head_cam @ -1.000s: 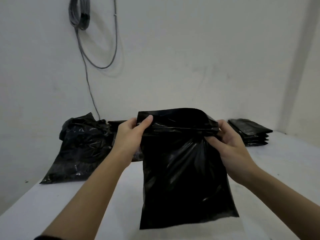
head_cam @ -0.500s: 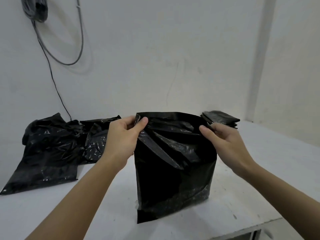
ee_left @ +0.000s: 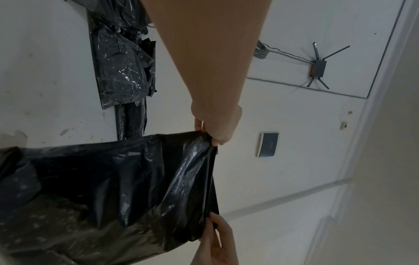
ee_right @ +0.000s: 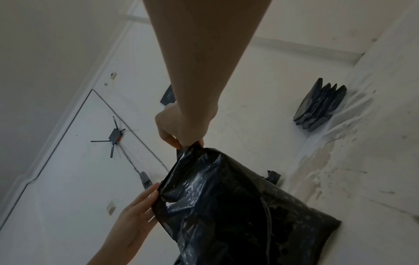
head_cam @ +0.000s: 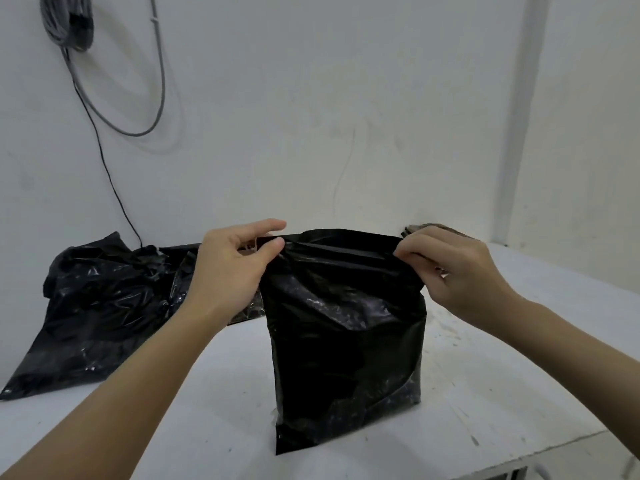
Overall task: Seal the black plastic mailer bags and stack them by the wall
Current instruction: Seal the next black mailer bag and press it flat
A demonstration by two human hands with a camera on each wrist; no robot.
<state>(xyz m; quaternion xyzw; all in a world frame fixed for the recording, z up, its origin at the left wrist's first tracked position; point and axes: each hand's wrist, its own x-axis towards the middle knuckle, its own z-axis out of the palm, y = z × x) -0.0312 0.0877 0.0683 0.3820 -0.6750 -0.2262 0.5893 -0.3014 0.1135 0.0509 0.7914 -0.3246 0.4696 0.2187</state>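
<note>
A black plastic mailer bag (head_cam: 346, 327) stands upright on the white table (head_cam: 519, 358) in front of me. My left hand (head_cam: 273, 235) pinches its top left corner between thumb and forefinger. My right hand (head_cam: 403, 252) pinches the top right corner with curled fingers. The bag's top edge runs straight and taut between both hands, with a flat fold band just below it. The left wrist view shows the left hand (ee_left: 214, 139) on the bag (ee_left: 113, 188). In the right wrist view the right hand (ee_right: 186, 141) grips the bag (ee_right: 226, 206).
A loose pile of crumpled black bags (head_cam: 104, 306) lies against the wall at the left. A neat stack of flat black bags (ee_right: 322, 105) sits by the wall at the right, mostly behind my right hand in the head view. Grey cables (head_cam: 69, 26) hang on the wall.
The bag came down from mid-air to stand on the table. Both hands shifted to the top corners and drew the slack, creased mouth straight.
</note>
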